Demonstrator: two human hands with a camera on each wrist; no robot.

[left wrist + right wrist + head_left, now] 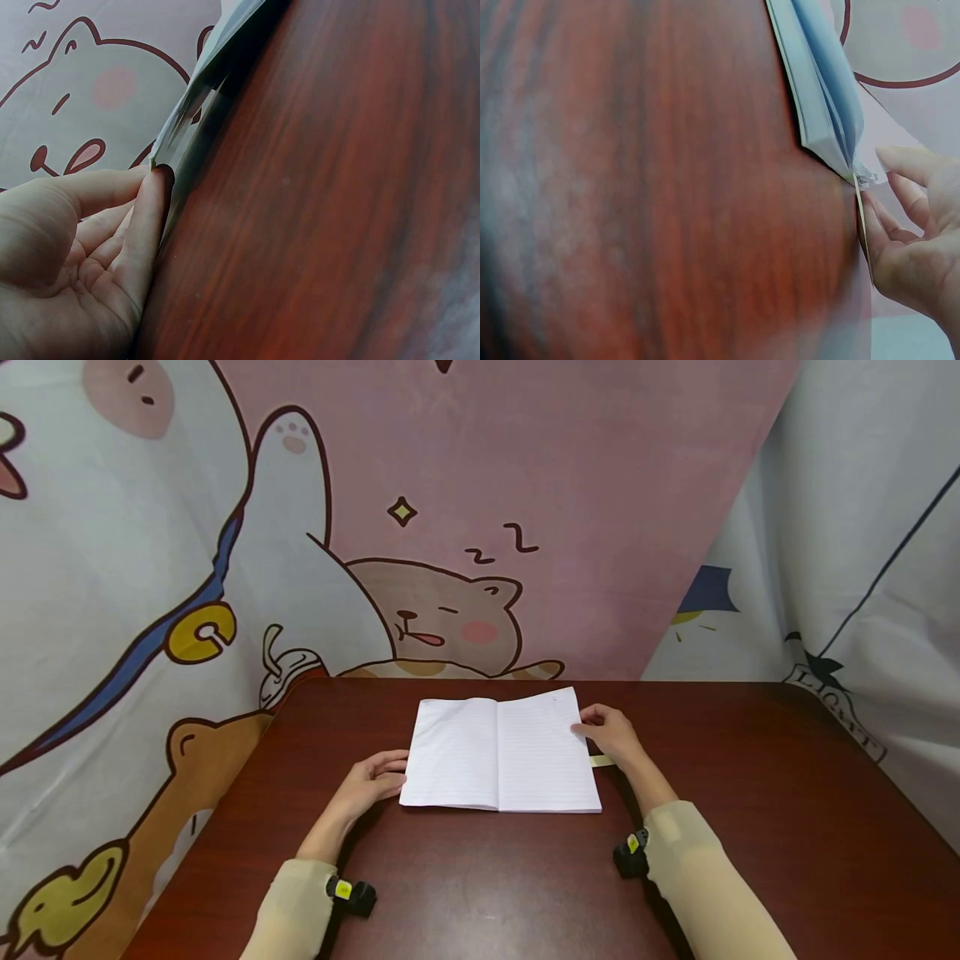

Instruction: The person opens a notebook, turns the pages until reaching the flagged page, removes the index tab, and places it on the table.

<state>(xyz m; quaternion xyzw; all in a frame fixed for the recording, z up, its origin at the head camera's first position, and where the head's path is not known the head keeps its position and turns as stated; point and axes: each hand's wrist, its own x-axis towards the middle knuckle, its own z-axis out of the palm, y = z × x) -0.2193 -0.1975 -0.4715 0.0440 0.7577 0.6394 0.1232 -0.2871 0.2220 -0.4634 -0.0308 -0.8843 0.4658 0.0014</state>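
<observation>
Two bare hands hold an open ruled notebook (498, 760) at its opposite sides on a dark reddish-brown worktop (480, 877), near its far edge. The left hand (369, 783) pinches the left edge between thumb and fingers, though the fingertips underneath are partly out of sight in the head view. The right hand (611, 735) takes the right edge toward its upper corner, thumb over the page and fingers behind, their tips largely hidden by the paper. A pale yellow strip (602, 761) juts from the notebook's right side just below that hand, its inner end covered.

The notebook lies spread at a central fold, its white pages bearing faint lines and no legible writing; a small mark near the right page's top corner is too tiny to read. The right page's upper corner rises higher than the left's. Its cover is concealed from above. Both wrist views catch it only edge-on and cut off at the top, the right one showing a thick block of leaves with some pages parted above.

Pale yellow sleeves (693, 860) run out of frame at the bottom. Behind, a cartoon-printed cloth (600, 510) shows a sleeping animal, with a larger white figure cropped by the upper edge.
</observation>
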